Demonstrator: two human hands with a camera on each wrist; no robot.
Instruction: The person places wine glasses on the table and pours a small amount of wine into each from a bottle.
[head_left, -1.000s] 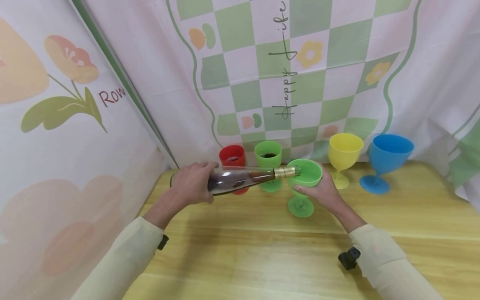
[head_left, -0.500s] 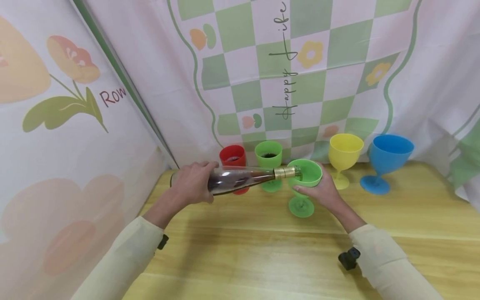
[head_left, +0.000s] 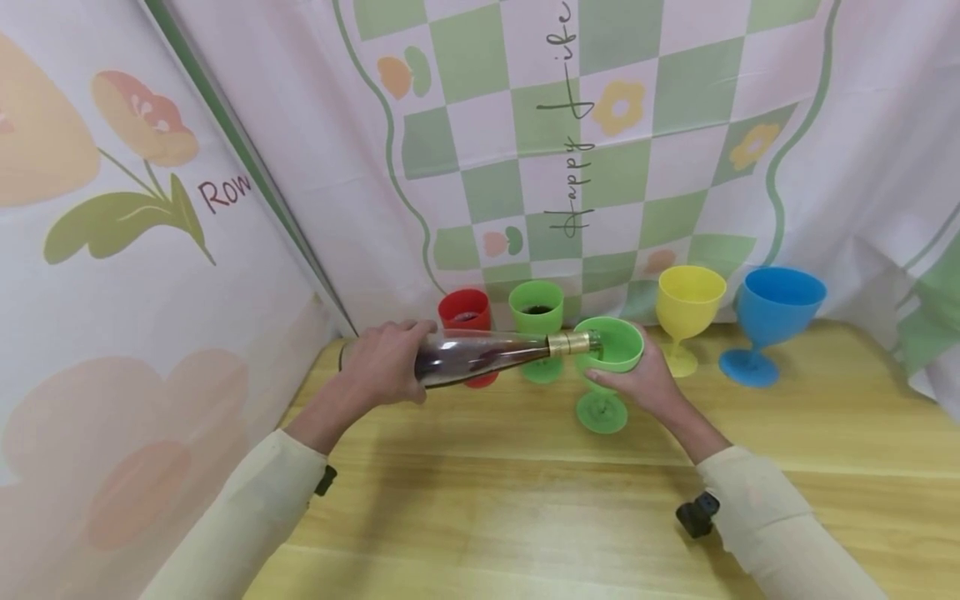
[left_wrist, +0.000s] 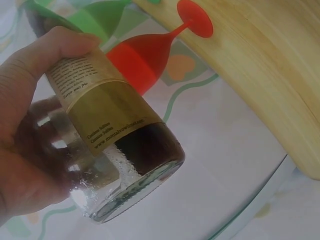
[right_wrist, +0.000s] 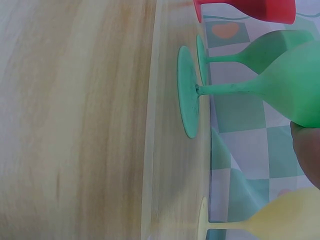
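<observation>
- Left hand [head_left: 386, 362]: fingers and thumb curled round the body of a clear glass bottle [head_left: 480, 357], a firm wrap as we read it.
- Bottle lies nearly level above the table [head_left: 525, 500], dark liquid inside. Its gold-wrapped neck points toward the right hand; we see the mouth at the open top of the near green goblet [head_left: 621, 348]. We cannot tell whether liquid is running out.
- In the left wrist view we note a printed label [left_wrist: 105, 107] on the bottle, and its thick base turned our way.
- Right hand [head_left: 648, 375]: curled about the bowl of the near green goblet — thumb across the near side, the other fingers mostly hidden behind.
- That goblet stands upright, in front of the others. Whether its foot touches the wood or sits just above it, we cannot tell.
- Behind the bottle, to the left: red goblet [head_left: 452, 320], partly covered, some liquid within. Next to it, the far green goblet [head_left: 536, 325] — dark liquid in its bowl.
- Beyond the right hand we count two more: yellow goblet [head_left: 690, 315], then blue goblet [head_left: 780, 321], both upright near the back edge.
- Backdrop: checked cloth [head_left: 615, 175], green and pale, with flowers and handwritten-style lettering.
- Both sleeves [head_left: 772, 517] cream.
</observation>
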